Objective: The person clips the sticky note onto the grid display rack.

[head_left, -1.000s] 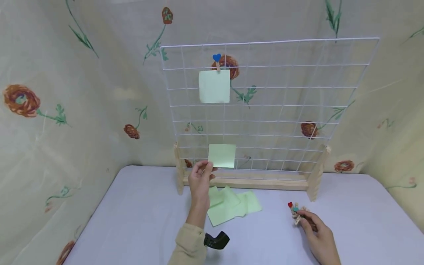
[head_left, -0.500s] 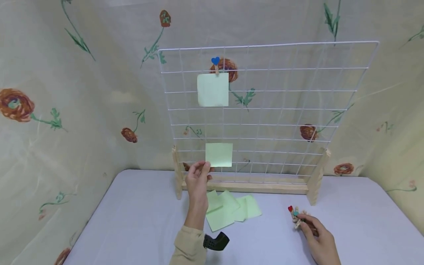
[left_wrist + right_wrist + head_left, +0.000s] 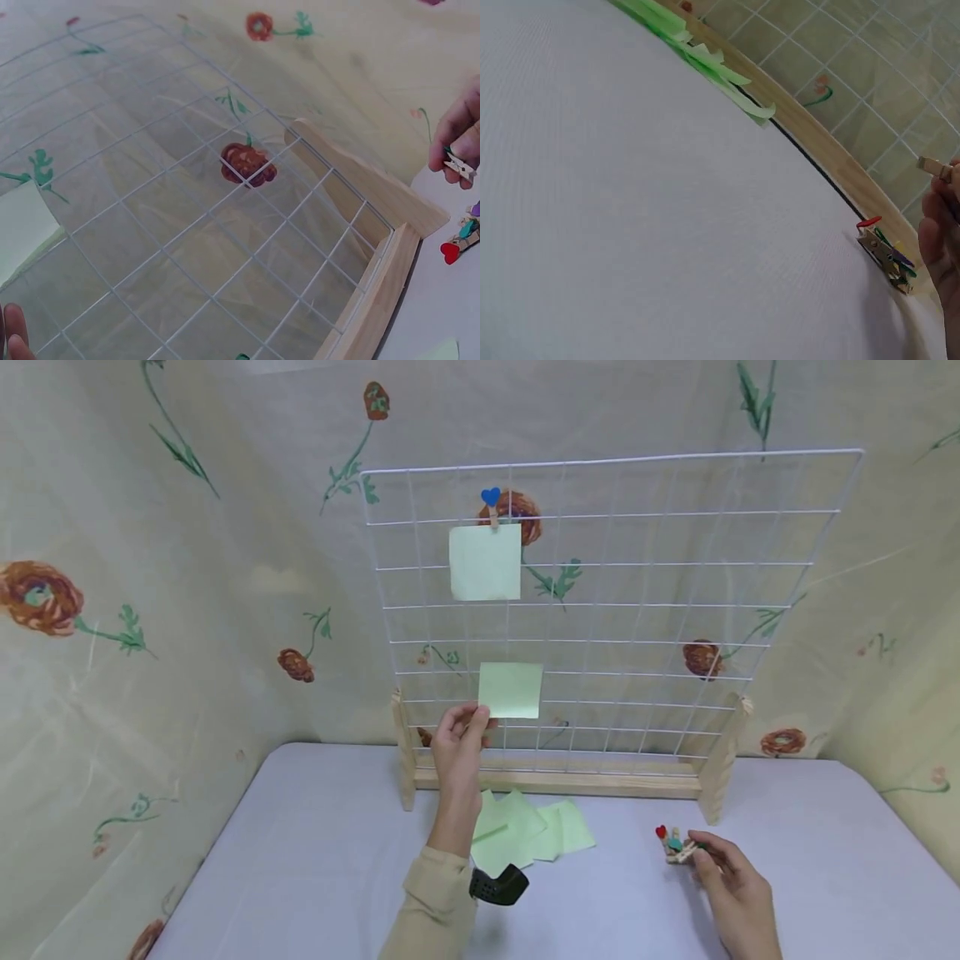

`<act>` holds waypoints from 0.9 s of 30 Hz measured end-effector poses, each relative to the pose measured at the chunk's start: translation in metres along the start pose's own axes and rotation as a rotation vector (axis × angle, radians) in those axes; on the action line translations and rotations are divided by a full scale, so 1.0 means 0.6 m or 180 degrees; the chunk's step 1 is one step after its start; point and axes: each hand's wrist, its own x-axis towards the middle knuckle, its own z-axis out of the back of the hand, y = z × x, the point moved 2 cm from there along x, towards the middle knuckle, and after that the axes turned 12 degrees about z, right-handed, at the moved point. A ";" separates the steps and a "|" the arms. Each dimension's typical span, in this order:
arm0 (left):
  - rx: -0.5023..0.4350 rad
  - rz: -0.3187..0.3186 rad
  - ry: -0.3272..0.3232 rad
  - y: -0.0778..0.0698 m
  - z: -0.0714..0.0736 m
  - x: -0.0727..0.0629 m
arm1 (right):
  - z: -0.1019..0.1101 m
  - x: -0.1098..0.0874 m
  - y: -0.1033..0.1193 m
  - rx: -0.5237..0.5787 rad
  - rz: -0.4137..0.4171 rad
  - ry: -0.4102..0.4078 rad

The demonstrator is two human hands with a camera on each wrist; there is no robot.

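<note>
My left hand (image 3: 461, 747) pinches a light green paper note (image 3: 510, 691) by its lower left corner. The note stands upright in front of the lower part of the white wire grid (image 3: 615, 643). At the right, the fingers of my right hand (image 3: 735, 893) pinch a small wooden clothespin (image 3: 934, 168), its jaw end sticking out past the fingertips. Just below it lies a small cluster of clothespins (image 3: 885, 255) with coloured tops, one a red heart. Higher on the grid hangs another green note (image 3: 485, 562), clipped by a clothespin with a blue heart (image 3: 491, 497).
Several green notes (image 3: 555, 831) lie overlapping on the white table (image 3: 330, 852), partly behind my left forearm. A wooden stand (image 3: 592, 782) with two side feet carries the grid. Behind it hangs a cloth backdrop (image 3: 225, 693) with flowers. A black device (image 3: 500, 885) sits on my left wrist.
My left hand has raised the note and shifted it slightly right. My right hand has moved a little right from the cluster, a clothespin now between its fingers.
</note>
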 end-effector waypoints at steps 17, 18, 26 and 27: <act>-0.0482 -0.0035 0.0157 -0.016 -0.036 0.011 | 0.011 0.116 0.118 0.0124 0.1057 -0.0011; -0.0503 -0.0039 0.0169 -0.017 -0.039 0.011 | 0.011 0.122 0.124 0.0114 0.1077 -0.0018; -0.0557 -0.0076 0.0296 -0.029 -0.066 0.007 | 0.012 0.160 0.164 0.0160 0.1222 -0.0061; -0.0545 -0.0090 0.0308 -0.030 -0.069 0.006 | 0.013 0.164 0.168 0.0187 0.1240 -0.0058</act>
